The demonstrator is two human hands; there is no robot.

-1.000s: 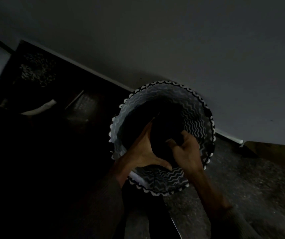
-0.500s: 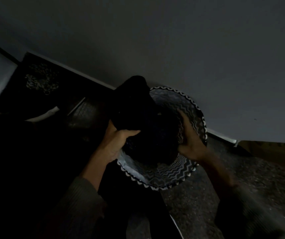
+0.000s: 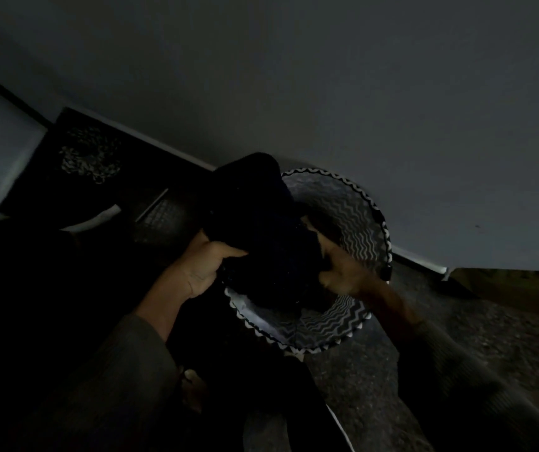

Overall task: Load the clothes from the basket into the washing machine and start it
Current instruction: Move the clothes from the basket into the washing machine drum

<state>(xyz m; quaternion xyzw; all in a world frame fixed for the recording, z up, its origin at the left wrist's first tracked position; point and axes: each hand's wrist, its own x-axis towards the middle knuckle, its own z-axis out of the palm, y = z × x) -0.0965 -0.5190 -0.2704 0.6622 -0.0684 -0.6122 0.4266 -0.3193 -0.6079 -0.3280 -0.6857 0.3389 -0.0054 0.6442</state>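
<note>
One pale grey wall [image 3: 326,76], filling the upper frame. One dark speckled floor [image 3: 506,347], carrying the basket near the foot of the wall. One round fabric basket with black-and-white zigzag lining and scalloped rim [image 3: 364,223], open side up. One bundle of black, soft, knit-looking clothes [image 3: 261,230], raised partly out of the basket, its upper end leaning over the left rim, its lower end still inside; separate garments cannot be counted in the dark. Two hands, both in dark long sleeves. Left hand [image 3: 204,265]: fingers curled shut around the left side of the bundle, thumb over the front. Right hand [image 3: 339,272]: blurred, closed on the bundle's right side, inside the basket's right rim.
</note>
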